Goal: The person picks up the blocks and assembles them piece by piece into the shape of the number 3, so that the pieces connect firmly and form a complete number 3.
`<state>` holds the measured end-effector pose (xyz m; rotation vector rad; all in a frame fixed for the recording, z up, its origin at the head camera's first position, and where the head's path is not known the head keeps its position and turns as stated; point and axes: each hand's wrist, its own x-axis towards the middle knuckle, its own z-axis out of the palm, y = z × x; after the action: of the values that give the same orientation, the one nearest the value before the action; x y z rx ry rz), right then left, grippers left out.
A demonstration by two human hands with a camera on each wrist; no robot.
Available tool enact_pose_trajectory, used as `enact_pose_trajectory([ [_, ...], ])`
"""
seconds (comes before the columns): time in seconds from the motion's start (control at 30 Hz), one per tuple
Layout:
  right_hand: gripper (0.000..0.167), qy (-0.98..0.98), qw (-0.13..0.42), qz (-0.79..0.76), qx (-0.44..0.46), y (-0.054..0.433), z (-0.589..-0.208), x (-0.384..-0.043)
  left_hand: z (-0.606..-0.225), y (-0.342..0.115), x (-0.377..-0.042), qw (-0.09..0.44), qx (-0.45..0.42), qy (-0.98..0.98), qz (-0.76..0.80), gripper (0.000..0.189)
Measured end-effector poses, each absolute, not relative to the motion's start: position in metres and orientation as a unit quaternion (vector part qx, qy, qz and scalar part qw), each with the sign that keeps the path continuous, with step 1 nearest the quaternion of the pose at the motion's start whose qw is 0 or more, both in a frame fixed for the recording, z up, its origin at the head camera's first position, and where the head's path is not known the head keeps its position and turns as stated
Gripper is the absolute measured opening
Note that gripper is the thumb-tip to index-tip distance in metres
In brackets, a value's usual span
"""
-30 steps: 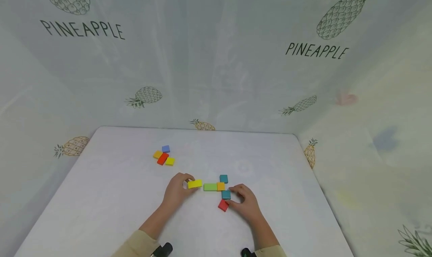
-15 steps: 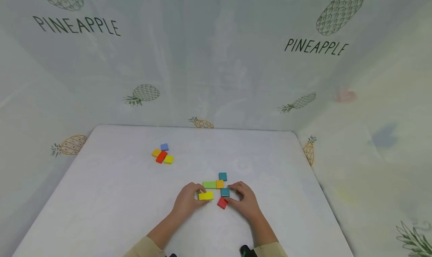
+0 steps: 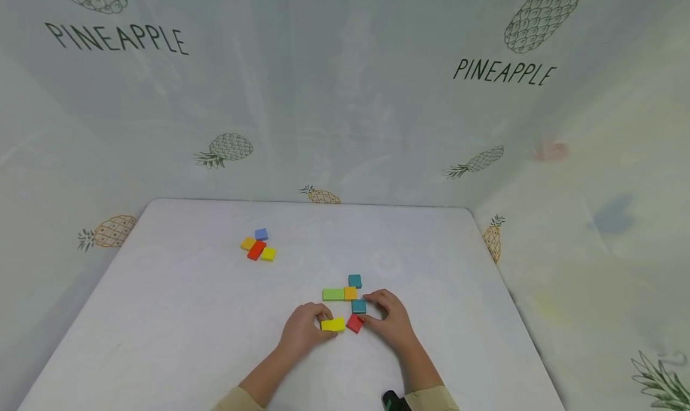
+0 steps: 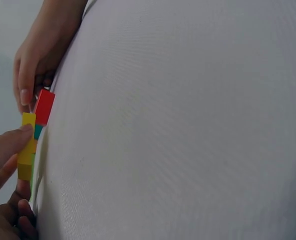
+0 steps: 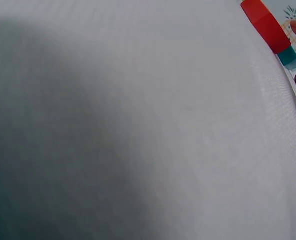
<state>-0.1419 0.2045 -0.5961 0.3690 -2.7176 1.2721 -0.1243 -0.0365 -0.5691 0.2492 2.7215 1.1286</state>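
Observation:
My left hand (image 3: 304, 330) pinches a yellow block (image 3: 332, 325) between thumb and fingers, low over the table. Just right of it lies a tilted red block (image 3: 354, 323). My right hand (image 3: 392, 320) rests beside the row, its thumb tip at the red block's upper edge and its index finger near the right side of a teal block (image 3: 358, 306). A light green block (image 3: 333, 295) butts against an orange block (image 3: 350, 293), with a second teal block (image 3: 354, 281) above. In the left wrist view, the held yellow block (image 4: 26, 145) overlaps the pieces behind it.
At the table's back left sits a small cluster: a blue block (image 3: 261, 234), an orange block (image 3: 248, 244), a red block (image 3: 256, 250) and a yellow block (image 3: 268, 254). The white table (image 3: 162, 291) meets a pineapple-printed curtain (image 3: 345, 99) behind.
My left hand has carried the yellow block from left of the light green block, rightward and toward me, to beside the tilted red block. The right hand stays in place.

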Motion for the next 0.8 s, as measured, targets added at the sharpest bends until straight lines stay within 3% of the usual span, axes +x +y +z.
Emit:
enact_pose_trajectory([
  [0.8, 0.034, -0.899, 0.066, 0.414, 0.125, 0.2031, -0.5916, -0.1407, -0.5644, -0.0309, -0.1206, 0.095, 0.093, 0.932, 0.336, 0.029],
])
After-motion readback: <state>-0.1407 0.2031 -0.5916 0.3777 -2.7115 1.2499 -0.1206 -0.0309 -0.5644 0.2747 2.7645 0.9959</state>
